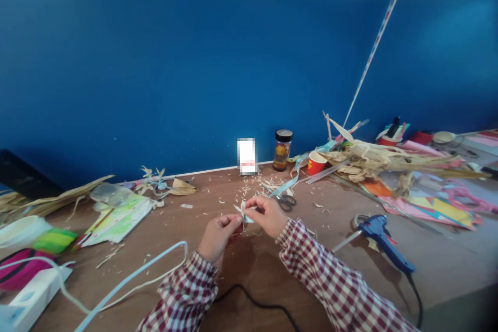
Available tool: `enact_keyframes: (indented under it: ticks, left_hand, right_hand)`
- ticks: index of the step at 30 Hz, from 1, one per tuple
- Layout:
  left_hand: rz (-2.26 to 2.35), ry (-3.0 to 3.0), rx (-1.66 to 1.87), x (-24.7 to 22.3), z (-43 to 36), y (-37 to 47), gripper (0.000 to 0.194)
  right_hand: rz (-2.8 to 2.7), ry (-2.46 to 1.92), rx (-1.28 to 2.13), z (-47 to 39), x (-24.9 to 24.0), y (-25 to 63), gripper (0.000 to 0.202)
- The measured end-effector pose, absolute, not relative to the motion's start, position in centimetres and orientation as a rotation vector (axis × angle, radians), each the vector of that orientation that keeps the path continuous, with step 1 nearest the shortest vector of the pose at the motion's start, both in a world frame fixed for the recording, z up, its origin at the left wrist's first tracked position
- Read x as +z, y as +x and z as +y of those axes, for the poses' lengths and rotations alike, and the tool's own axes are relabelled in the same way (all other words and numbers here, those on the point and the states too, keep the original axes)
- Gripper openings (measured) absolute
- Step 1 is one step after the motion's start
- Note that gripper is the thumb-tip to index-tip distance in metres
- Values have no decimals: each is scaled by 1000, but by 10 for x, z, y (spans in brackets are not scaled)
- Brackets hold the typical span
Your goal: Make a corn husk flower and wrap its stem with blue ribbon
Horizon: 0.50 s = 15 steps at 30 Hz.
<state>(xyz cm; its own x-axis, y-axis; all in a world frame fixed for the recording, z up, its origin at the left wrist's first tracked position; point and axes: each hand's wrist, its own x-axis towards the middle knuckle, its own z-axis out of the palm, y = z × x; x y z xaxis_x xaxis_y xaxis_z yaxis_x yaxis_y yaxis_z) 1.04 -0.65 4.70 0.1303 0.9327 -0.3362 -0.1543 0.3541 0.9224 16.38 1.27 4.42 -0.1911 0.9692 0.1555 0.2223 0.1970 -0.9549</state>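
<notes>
My left hand (218,234) pinches the lower left side of a small pale husk piece (243,210) with a bit of light blue at its base. From the right, my right hand (267,213) holds the same piece between thumb and fingertips. Both hands are just above the brown table (249,301), fingertips nearly touching. Behind them lie many thin pale scraps (252,185). Black-handled scissors (287,202) rest just beyond my right hand, beside a light blue ribbon (292,181).
A blue glue gun (385,241) with a black cord lies right. Behind stand a lidded jar (282,150), a red cup (316,164) and a husk pile (365,158). Left are a power strip (37,298), white cables and a green-patterned sheet (120,220).
</notes>
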Motion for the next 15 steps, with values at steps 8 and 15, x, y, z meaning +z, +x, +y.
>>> enact_keyframes:
  ticks: [8, 15]
  left_hand:
    - [1233, 1058, 956, 47, -3, 11, 35]
    - [1217, 991, 944, 51, -5, 9, 35]
  right_hand:
    - [-1598, -1159, 1063, 13, 45, 165, 19]
    - [-1585, -1177, 1060, 13, 45, 166, 20]
